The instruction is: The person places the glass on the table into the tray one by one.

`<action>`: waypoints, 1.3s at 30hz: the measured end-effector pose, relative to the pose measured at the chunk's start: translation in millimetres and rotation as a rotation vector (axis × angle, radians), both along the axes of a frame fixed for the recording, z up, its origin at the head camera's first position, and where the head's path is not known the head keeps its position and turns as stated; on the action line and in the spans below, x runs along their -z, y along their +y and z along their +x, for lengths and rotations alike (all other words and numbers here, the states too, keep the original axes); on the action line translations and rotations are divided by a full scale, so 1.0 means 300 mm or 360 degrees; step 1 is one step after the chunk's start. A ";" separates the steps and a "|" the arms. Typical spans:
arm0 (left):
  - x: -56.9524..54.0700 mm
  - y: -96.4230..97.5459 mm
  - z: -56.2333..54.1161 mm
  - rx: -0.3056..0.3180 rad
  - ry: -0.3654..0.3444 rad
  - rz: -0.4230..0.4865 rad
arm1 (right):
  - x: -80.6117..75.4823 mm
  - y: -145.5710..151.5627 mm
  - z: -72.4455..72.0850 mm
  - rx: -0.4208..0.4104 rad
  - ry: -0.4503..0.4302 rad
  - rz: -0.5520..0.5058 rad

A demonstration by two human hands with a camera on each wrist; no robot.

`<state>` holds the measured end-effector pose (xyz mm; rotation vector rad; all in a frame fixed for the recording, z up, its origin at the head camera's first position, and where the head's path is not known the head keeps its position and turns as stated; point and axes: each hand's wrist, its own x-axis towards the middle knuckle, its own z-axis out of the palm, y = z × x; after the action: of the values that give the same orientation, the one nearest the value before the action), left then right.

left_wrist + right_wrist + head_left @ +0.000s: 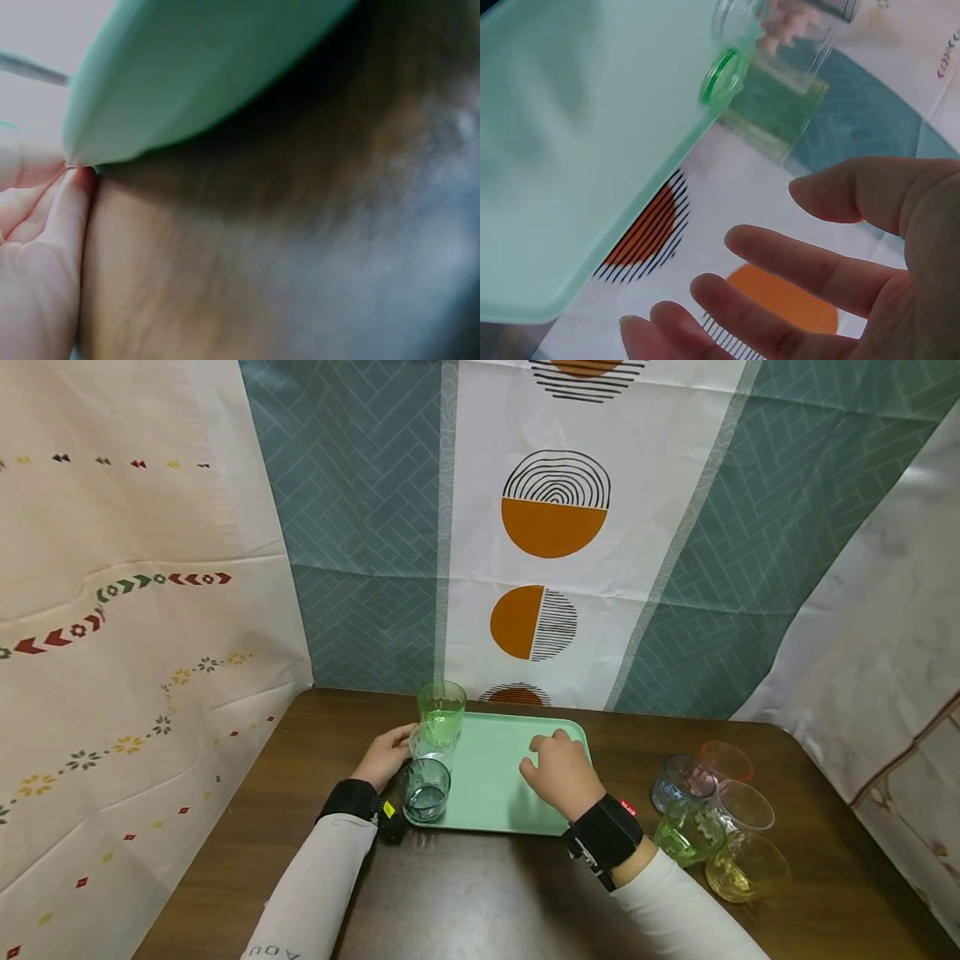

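A pale green tray (495, 768) lies on the table. My left hand (384, 757) is at its left edge, and in the left wrist view the fingertips meet at the tray's rim (150, 112). Along that side of the tray stand three tumblers in a row: a green glass (442, 706) at the back, a clear glass (431, 743) beside my left fingers, and a grey-blue glass (426, 792) in front. Over the tray's right part hovers my right hand (561, 774), holding nothing. The right wrist view shows its fingers spread and loosely bent.
On the right of the brown table (465, 893) several glasses stand close together: a blue one (678, 785), a red-rimmed one (726, 762), a clear one (750, 806), a green one (686, 835) and a yellow one (738, 872). A patterned cloth (555, 527) hangs behind the table.
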<state>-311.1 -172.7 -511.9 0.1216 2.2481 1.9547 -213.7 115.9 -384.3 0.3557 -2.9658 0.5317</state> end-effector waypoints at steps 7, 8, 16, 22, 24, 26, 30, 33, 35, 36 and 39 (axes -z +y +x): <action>-0.009 -0.003 0.009 0.0013 0.0009 0.0022 | -0.005 0.101 0.023 0.0075 -0.0149 0.0006; -0.010 -0.003 0.010 0.0019 0.0009 0.0018 | -0.006 0.116 0.029 0.0079 -0.0169 0.0006; 0.000 -0.007 0.005 0.0025 0.0030 0.0024 | -0.044 0.224 0.088 0.0119 -0.0186 0.0002; 0.004 -0.006 0.005 0.0029 0.0020 0.0039 | -0.064 0.322 0.124 0.0160 -0.0179 0.0045; 0.004 -0.004 0.005 0.0019 0.0010 0.0043 | -0.066 0.360 0.132 0.0166 -0.0198 0.0069; 0.003 -0.004 0.006 0.0013 0.0001 0.0042 | -0.063 0.399 0.137 0.0158 -0.0207 0.0103; 0.002 -0.002 0.007 0.0008 0.0006 0.0022 | -0.049 0.470 0.149 0.0153 -0.0243 0.0185; 0.005 -0.003 0.004 0.0015 0.0006 0.0001 | -0.036 0.513 0.157 0.0169 -0.0293 0.0232; 0.006 -0.003 0.002 0.0010 -0.0008 0.0008 | -0.030 0.535 0.161 0.0186 -0.0322 0.0243; 0.006 -0.003 0.002 0.0009 -0.0008 0.0007 | -0.026 0.545 0.161 0.0191 -0.0329 0.0247; 0.001 -0.002 0.002 -0.0004 -0.0012 0.0010 | -0.021 0.565 0.163 0.0210 -0.0337 0.0234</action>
<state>-310.4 -173.2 -512.3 0.1116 2.2387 1.9605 -164.8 285.4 -378.0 0.1200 -3.2134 0.3582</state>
